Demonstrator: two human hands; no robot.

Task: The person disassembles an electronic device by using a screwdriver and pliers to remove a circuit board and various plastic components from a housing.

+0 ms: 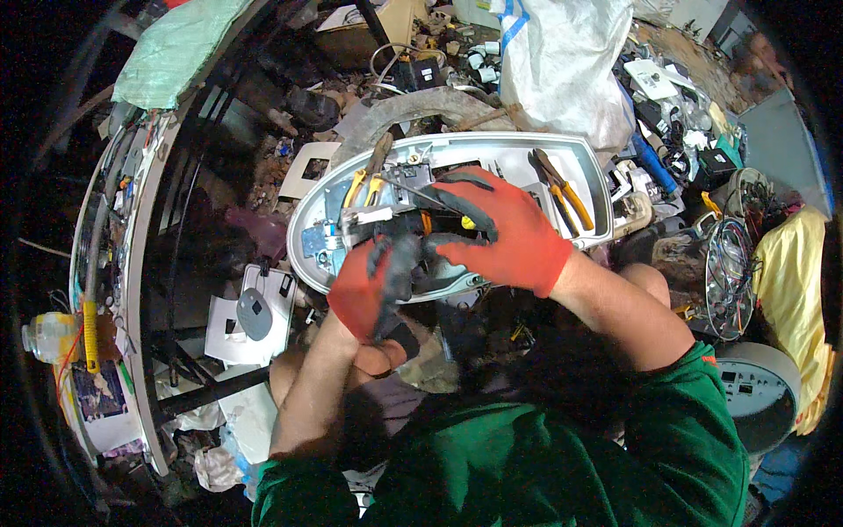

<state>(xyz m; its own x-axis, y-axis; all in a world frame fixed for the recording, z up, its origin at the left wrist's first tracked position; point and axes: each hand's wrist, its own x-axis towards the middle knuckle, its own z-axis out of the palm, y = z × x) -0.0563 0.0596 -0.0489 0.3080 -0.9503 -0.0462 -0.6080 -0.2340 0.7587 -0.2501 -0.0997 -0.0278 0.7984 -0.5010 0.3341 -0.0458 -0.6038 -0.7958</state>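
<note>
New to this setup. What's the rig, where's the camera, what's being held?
No robot: one person in a green shirt works in red-and-dark gloves. The only picture comes from a fisheye camera on the head, looking down, so edges bend.

The left hand and right hand meet over a pale, rounded casing. Inside it lie yellow-handled pliers at right and more yellow-handled tools at left. A white sack stands beyond. Blur and fingers hide what, if anything, is held.

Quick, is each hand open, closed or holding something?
Left hand: curled and blurred; grip can't be told.
Right hand: loosely curved; whether it holds anything can't be told.
</note>
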